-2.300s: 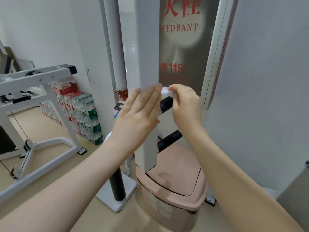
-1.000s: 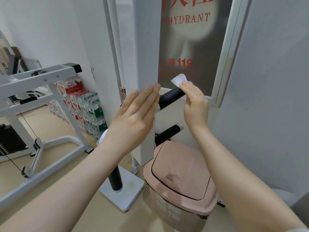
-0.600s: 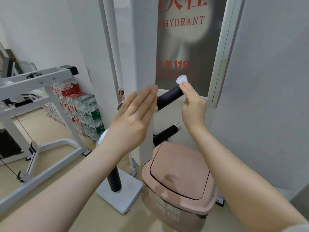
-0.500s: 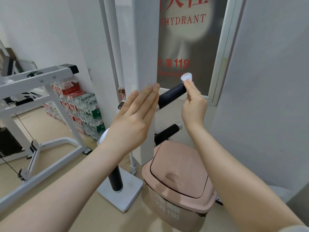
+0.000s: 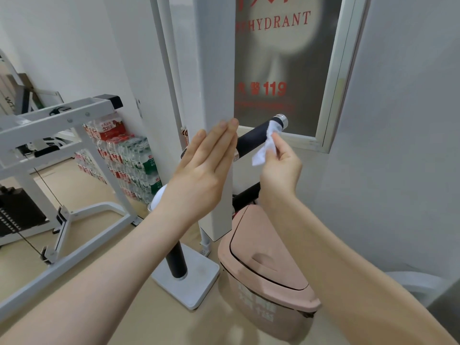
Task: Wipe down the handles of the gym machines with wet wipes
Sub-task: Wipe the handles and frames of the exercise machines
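Observation:
A black foam handle [image 5: 251, 140] with a silver end cap sticks out to the right of a white machine post [image 5: 217, 95]. My right hand [image 5: 281, 165] pinches a crumpled white wet wipe [image 5: 265, 145], which lies against the handle's lower side near the cap. My left hand [image 5: 201, 173] rests flat on the post's left face, fingers straight. A second black handle [image 5: 245, 195] shows lower down, partly hidden behind my right wrist.
A pink lidded bin [image 5: 268, 275] stands on the floor right below the handles. The white base plate [image 5: 189, 282] with a black upright sits beside it. A white cable machine frame [image 5: 49, 135] fills the left; packs of bottled water [image 5: 129, 160] line the wall.
My right hand has come down from the handle's end cap to its underside, drawing the wipe back along the grip. My left hand has stayed on the post.

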